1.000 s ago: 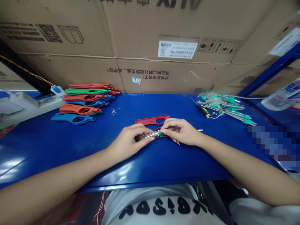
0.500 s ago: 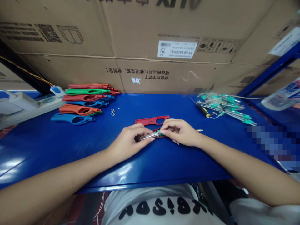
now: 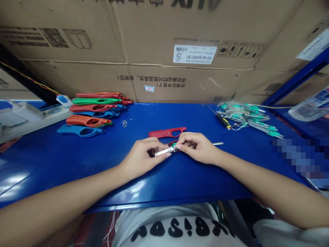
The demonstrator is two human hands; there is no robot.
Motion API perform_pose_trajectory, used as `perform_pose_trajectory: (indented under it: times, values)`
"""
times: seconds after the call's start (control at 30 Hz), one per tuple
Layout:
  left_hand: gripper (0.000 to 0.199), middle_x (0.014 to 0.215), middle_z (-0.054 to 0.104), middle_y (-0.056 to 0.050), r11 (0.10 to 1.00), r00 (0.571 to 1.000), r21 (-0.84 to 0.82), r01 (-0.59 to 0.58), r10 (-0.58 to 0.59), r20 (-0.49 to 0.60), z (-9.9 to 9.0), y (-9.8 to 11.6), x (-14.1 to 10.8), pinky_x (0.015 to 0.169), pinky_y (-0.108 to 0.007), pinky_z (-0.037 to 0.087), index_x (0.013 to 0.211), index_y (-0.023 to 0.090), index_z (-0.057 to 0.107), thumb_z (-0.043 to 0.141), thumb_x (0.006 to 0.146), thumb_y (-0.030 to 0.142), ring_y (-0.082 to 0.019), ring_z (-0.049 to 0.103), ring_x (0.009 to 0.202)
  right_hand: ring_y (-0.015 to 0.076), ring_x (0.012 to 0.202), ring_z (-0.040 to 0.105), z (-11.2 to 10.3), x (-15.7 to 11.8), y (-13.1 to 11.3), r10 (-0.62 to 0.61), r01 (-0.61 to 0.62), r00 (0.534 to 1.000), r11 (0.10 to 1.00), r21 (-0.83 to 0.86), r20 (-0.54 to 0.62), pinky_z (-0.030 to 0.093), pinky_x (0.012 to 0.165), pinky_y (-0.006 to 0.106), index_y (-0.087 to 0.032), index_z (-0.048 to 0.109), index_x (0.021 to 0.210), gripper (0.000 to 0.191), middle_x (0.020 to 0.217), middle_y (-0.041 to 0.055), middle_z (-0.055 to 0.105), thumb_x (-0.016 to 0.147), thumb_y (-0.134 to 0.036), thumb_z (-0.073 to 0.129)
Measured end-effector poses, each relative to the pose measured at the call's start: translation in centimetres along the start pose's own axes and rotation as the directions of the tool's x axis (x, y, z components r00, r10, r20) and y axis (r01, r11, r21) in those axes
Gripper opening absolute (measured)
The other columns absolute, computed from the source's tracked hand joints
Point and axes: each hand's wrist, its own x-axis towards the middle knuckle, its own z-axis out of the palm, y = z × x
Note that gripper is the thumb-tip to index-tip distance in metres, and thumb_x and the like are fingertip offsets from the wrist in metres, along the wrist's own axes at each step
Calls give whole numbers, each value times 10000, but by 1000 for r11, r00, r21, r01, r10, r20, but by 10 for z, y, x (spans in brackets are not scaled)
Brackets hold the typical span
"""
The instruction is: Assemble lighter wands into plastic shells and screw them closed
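Note:
My left hand (image 3: 141,156) pinches a clear and silver lighter insert (image 3: 164,151) between thumb and fingers. The fingertips of my right hand (image 3: 196,147) are closed on the green end of the same insert. A thin metal tube (image 3: 218,143) sticks out to the right from behind my right hand. Under the insert lies a red casing half (image 3: 171,142), mostly covered by my hands. Just behind it, a second red casing half (image 3: 164,133) rests open side up on the blue table (image 3: 159,185).
Colored lighter casings (image 3: 89,120) are stacked at the left beside a power strip (image 3: 51,118). Small screws (image 3: 124,123) lie near them. At the right are a black and yellow screwdriver (image 3: 223,121) and green-ended inserts (image 3: 257,118). A cardboard box (image 3: 154,44) stands behind.
The insert has tilted and turned slightly in my fingers, and my right hand has lowered a little. Both hands keep their hold.

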Motion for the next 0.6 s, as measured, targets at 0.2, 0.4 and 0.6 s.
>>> perform_pose_trajectory:
  times: [0.2, 0.4, 0.6]
  values:
    - [115, 752, 694, -12, 1000, 999, -24, -9, 8, -32, 1, 0, 0, 575, -209, 460, 875, 171, 768, 760, 830, 276, -100, 591, 612, 72, 565, 451, 1, -1, 0, 18, -18, 1000, 1000, 2, -6, 349, 508, 215, -158, 648, 789, 220, 783, 14, 599, 898, -350, 638]
    - [115, 740, 686, -12, 999, 999, -32, -20, 19, -27, 2, -1, 2, 563, -206, 447, 859, 168, 764, 755, 831, 280, -98, 577, 603, 71, 548, 458, 4, -1, 2, 12, -13, 1000, 1000, -19, -16, 349, 500, 211, -152, 662, 815, 209, 765, 13, 588, 900, -340, 634]
    - [116, 744, 678, -12, 999, 1000, -53, -2, 2, -5, 4, -2, 1, 551, -205, 443, 866, 164, 760, 741, 840, 275, -91, 562, 584, 78, 554, 471, 6, -1, 2, -6, 5, 1000, 999, -46, -29, 365, 504, 220, -155, 662, 793, 238, 797, 36, 618, 908, -361, 628]
